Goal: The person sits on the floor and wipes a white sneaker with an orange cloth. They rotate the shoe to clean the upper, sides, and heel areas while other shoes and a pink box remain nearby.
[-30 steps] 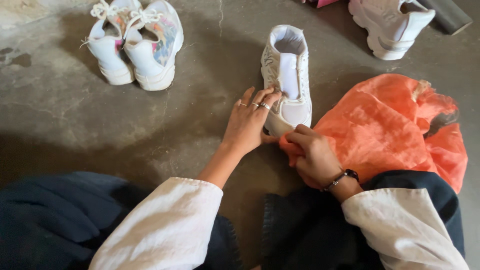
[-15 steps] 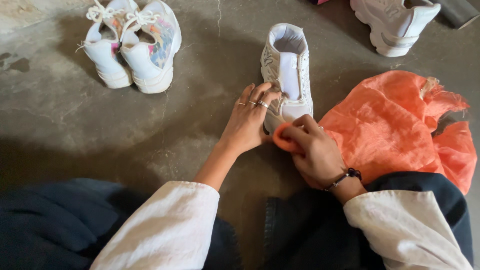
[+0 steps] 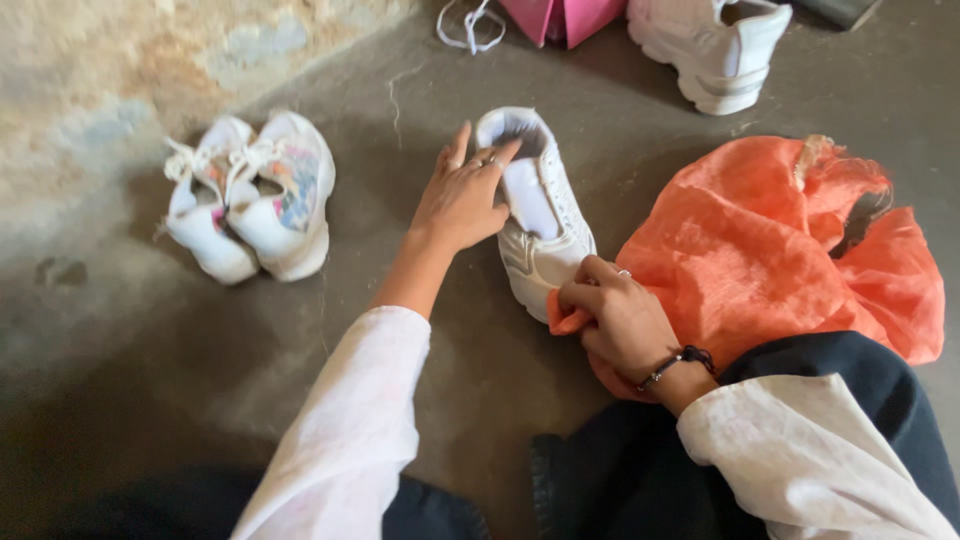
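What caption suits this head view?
Left hand steadies a white sneaker while right hand presses orange cloth against its toe.

White sneaker, unlaced, tongue showing, is standing upright on the concrete floor, toe pointing toward the person. Crumpled orange cloth is lying just right of it, one corner pressing against the toe.

A white shoe and an orange cloth are seen; floral-patterned white sneakers on grey floor.
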